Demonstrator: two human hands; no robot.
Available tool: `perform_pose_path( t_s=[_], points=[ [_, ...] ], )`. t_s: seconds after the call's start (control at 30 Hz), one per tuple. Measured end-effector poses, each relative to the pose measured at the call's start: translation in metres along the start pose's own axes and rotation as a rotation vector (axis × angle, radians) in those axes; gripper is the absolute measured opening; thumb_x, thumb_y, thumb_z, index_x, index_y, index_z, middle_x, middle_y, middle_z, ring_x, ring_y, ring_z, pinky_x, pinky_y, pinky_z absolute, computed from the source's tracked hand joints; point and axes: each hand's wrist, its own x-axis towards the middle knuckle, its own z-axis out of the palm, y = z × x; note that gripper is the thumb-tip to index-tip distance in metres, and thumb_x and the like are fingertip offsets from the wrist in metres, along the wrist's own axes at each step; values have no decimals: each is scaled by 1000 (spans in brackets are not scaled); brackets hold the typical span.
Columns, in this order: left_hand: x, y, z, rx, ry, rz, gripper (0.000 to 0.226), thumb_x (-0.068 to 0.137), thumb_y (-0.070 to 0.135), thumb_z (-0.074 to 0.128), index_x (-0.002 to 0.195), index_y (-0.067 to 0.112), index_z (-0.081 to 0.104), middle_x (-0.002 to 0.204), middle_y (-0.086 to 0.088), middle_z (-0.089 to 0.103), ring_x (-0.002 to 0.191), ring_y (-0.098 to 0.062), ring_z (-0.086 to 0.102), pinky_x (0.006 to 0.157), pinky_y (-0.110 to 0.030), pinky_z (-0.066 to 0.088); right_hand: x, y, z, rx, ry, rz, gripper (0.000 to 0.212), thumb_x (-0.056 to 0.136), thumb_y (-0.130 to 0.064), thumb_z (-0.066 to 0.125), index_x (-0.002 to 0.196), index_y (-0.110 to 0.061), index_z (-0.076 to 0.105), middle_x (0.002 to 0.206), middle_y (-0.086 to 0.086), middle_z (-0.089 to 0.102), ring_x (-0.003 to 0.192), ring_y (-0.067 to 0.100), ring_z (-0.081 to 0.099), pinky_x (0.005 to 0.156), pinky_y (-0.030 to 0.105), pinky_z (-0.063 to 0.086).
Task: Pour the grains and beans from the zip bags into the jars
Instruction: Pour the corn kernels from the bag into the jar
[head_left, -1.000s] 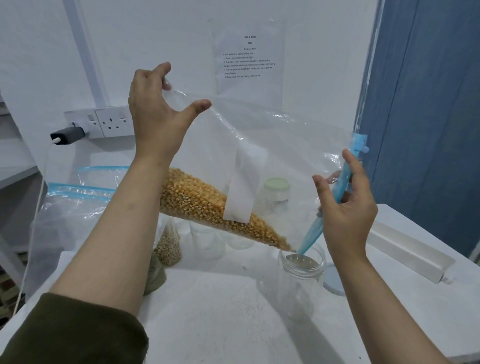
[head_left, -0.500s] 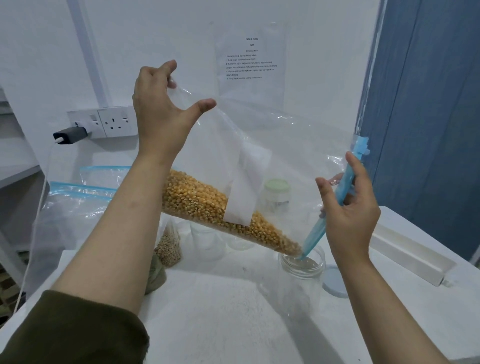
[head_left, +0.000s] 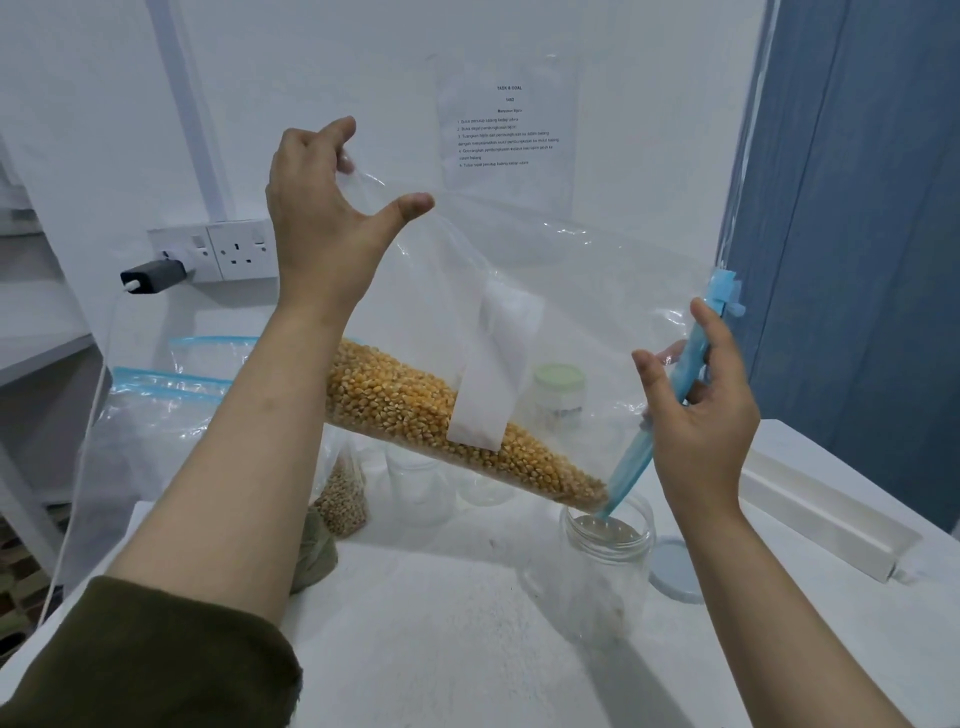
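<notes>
Left hand (head_left: 324, 228): pinches raised bottom corner of zip bag (head_left: 519, 322). Corn kernels (head_left: 447, 431): heaped along the bag's lower fold, sloping toward the mouth. Glass jar (head_left: 602, 566): upright on white table (head_left: 415, 649), bag's blue zip corner at its rim. Right hand (head_left: 701, 410): grips zip strip (head_left: 675, 395). Risk: mouth slipping off the rim would scatter kernels; a steep tilt could surge and overflow.
</notes>
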Motion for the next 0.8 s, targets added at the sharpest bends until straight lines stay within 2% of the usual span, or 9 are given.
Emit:
perform_pose_path(
  t_s=[0.07, 0.23, 0.5, 0.8],
  points=[
    [1, 0, -1, 1, 1, 1, 86, 70, 65, 74, 134, 11, 55, 107, 3, 42, 110, -20, 52, 101, -42, 43, 0, 0, 1, -7, -2, -1, 55, 92, -34, 69, 144, -30, 49, 99, -17, 57, 88, 18, 64, 75, 48, 61],
    [0, 2, -4, 10, -7, 9, 85, 71, 64, 74, 134, 11, 55, 107, 2, 42, 110, -20, 51, 101, -43, 42, -3, 1, 3, -16, -9, 1, 54, 92, -36, 69, 141, -36, 47, 97, -30, 56, 91, 14, 65, 76, 47, 62],
    [1, 4, -5, 17, -14, 18, 84, 70, 64, 74, 133, 11, 55, 106, 3, 43, 108, -20, 52, 99, -44, 44, -3, 1, 2, -24, -7, 6, 53, 92, -35, 69, 140, -37, 48, 96, -33, 55, 91, 14, 65, 75, 47, 62],
    [1, 5, -3, 16, -21, 26, 84, 70, 65, 73, 132, 11, 56, 105, 2, 43, 107, -21, 52, 98, -46, 44, -3, 1, 1, 1, 10, 19, 53, 92, -31, 71, 141, -33, 49, 96, -14, 58, 86, 18, 64, 73, 46, 61]
  ],
)
